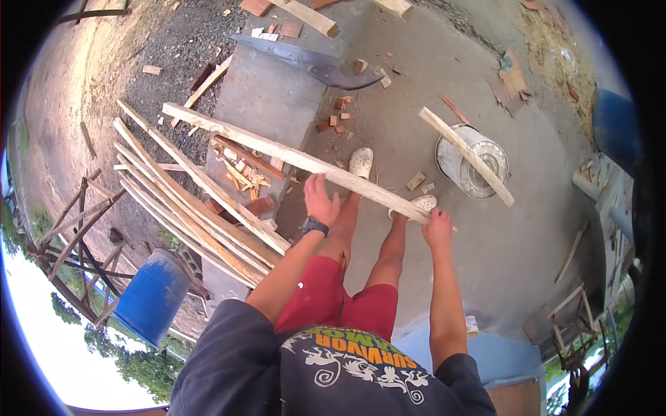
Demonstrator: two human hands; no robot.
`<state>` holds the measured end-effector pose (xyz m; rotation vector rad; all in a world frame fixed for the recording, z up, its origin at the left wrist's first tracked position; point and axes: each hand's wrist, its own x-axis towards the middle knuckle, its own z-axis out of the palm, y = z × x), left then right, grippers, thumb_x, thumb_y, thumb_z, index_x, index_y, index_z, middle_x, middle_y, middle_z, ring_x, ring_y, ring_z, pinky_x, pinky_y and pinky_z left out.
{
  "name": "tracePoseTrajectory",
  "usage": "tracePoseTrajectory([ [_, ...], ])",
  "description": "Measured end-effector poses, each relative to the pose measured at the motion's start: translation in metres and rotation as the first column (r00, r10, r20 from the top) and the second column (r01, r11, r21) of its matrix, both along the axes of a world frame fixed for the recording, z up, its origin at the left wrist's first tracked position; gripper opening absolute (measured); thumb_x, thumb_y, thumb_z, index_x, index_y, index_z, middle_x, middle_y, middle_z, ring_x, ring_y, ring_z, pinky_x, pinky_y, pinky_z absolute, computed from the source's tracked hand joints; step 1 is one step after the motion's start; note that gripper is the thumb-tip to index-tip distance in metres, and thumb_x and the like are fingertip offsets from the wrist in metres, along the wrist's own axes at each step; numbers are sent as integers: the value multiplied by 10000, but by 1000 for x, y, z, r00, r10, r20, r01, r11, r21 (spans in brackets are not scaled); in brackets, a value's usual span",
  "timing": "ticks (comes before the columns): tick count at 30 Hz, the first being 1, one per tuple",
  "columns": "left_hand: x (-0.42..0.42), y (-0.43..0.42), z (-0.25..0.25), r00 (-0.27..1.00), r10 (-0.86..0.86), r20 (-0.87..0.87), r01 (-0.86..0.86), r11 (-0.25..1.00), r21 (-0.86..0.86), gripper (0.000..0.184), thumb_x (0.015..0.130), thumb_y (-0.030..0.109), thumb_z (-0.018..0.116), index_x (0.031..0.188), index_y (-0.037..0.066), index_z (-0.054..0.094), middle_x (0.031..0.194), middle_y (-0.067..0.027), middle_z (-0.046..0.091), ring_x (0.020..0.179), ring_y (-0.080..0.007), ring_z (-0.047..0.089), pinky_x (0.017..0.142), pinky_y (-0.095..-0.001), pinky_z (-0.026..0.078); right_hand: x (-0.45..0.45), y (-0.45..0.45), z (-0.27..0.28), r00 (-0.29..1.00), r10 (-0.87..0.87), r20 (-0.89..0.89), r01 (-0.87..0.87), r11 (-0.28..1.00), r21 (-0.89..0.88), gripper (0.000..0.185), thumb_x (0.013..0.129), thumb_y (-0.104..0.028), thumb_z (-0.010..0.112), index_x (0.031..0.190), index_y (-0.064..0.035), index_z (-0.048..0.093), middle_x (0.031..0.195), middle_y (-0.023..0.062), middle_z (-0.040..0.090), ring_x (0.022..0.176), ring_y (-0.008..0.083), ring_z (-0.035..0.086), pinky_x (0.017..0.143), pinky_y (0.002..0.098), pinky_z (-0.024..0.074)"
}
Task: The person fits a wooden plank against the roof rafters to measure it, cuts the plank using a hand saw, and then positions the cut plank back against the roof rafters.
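A long pale wooden strip (pixel 277 149) runs slantwise across the middle of the view, from above the stacked strips to beside my right shoe. My right hand (pixel 438 230) grips it near its right end. At its near edge is my left hand (pixel 321 202), below a dark wristwatch, with fingers apart and fingertips against the wood. Beyond the strip, a handsaw (pixel 298 59) with a dark handle lies on the raised concrete slab (pixel 257 97). Another short strip (pixel 466 156) rests across an upturned, stained bucket (pixel 454 166) to the right.
Several long strips (pixel 201 197) lie stacked at left, near a blue barrel (pixel 152 295). Wood chips and small brick-coloured blocks (pixel 340 104) are scattered around my feet and the slab. Another blue barrel (pixel 616 128) stands at far right. Wooden offcuts (pixel 309 17) lie at the top.
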<state>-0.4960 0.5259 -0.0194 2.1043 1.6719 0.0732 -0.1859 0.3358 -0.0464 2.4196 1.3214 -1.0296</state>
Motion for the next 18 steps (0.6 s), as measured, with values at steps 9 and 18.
tracePoseTrajectory([
  [9, 10, -5, -41, 248, 969, 8, -319, 90, -944, 713, 905, 366, 747, 1416, 38, 373, 1240, -140, 594, 1147, -276, 603, 943, -426, 492, -47, 62, 14, 981, 167, -96, -162, 985, 59, 580, 730, -344, 830, 1146, -34, 569, 1053, 176, 610, 992, 366, 633, 815, 494, 527],
  [18, 23, 38, -81, 1, 995, 95, -275, 91, -957, 401, 869, 148, 759, 1191, 28, 551, 1121, -119, 637, 1047, -302, 647, 901, -492, 520, -16, 106, -9, 923, -56, -381, 129, 977, 169, 599, 830, -408, 749, 1259, -27, 574, 1135, 195, 623, 1057, 397, 623, 898, 491, 519],
])
